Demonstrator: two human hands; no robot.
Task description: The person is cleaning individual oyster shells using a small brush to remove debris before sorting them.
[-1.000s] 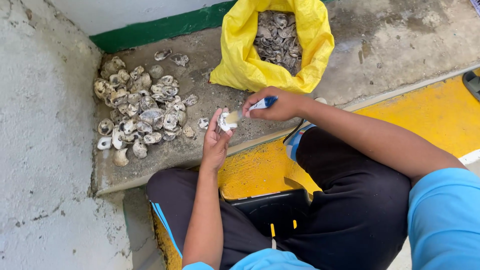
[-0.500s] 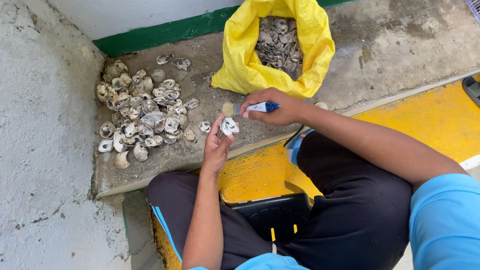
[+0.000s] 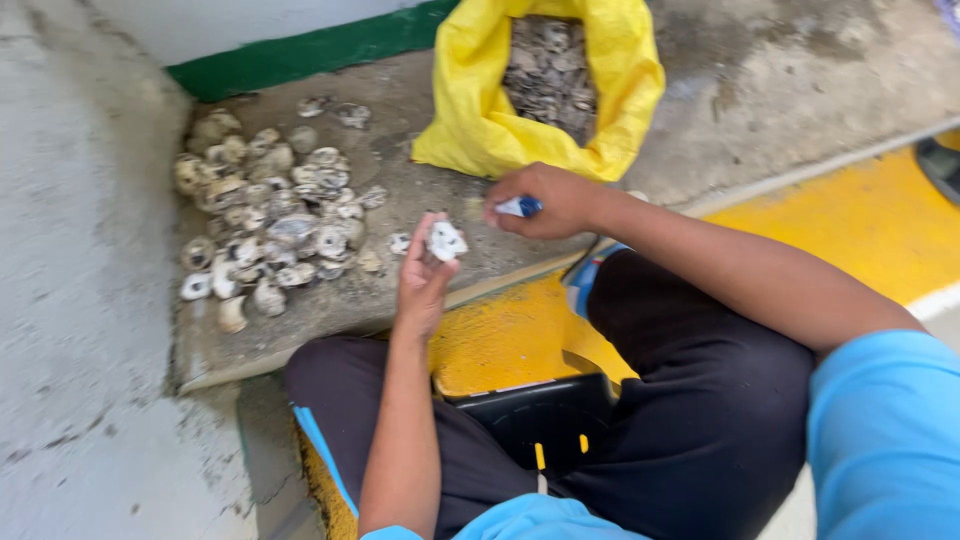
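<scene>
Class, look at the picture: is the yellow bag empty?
No, the open yellow bag holds a heap of grey shells inside.

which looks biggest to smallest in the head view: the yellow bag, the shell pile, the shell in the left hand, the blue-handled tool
1. yellow bag
2. shell pile, nearly as big
3. shell in the left hand
4. blue-handled tool, mostly hidden in the right hand, so unsure

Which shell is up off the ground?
The whitish shell pinched in the left hand. All the others lie in the pile on the concrete or inside the yellow bag.
</scene>
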